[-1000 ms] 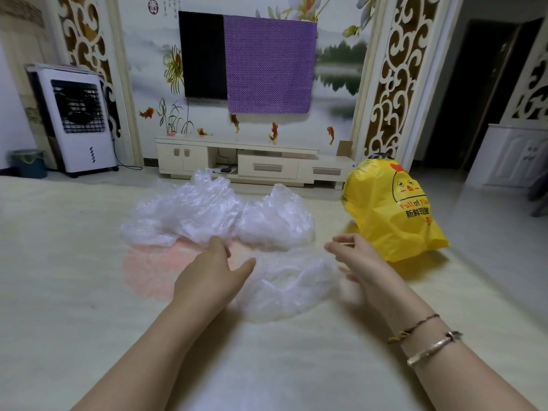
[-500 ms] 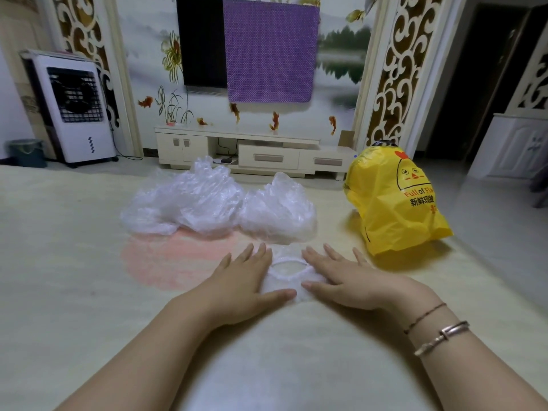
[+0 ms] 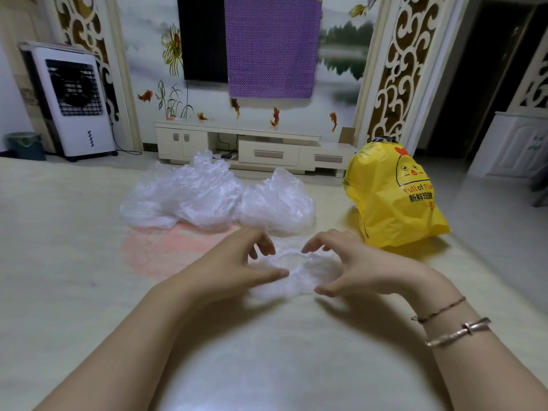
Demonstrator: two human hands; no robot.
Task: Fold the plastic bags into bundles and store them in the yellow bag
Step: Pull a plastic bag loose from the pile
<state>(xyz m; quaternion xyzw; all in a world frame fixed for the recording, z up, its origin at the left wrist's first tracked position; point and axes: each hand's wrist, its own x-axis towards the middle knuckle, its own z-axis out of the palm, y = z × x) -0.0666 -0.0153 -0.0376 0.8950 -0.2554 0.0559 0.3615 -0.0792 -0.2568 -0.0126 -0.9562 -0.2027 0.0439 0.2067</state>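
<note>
A small crumpled clear plastic bag (image 3: 296, 275) lies on the pale table between my hands. My left hand (image 3: 234, 262) curls over its left side, thumb on the film and fingers arched above it. My right hand (image 3: 358, 262) mirrors it on the right side, thumb and bent fingers closing in on the bag. Behind them lie two loose heaps of clear plastic bags, a large one (image 3: 189, 197) and a smaller one (image 3: 278, 201). The yellow bag (image 3: 391, 209), printed with a chick, stands upright at the right, beyond my right hand.
The table surface (image 3: 267, 366) carries a faint pink patch (image 3: 166, 250) left of my hands. Beyond the table are a white TV cabinet (image 3: 252, 146), an air cooler (image 3: 77, 99) at the left and a dark doorway (image 3: 480, 69) at the right.
My hands went from apart, to lying flat on the bag, to arched with curled fingers gathering it inward. The bag has shrunk into a smaller wad between them.
</note>
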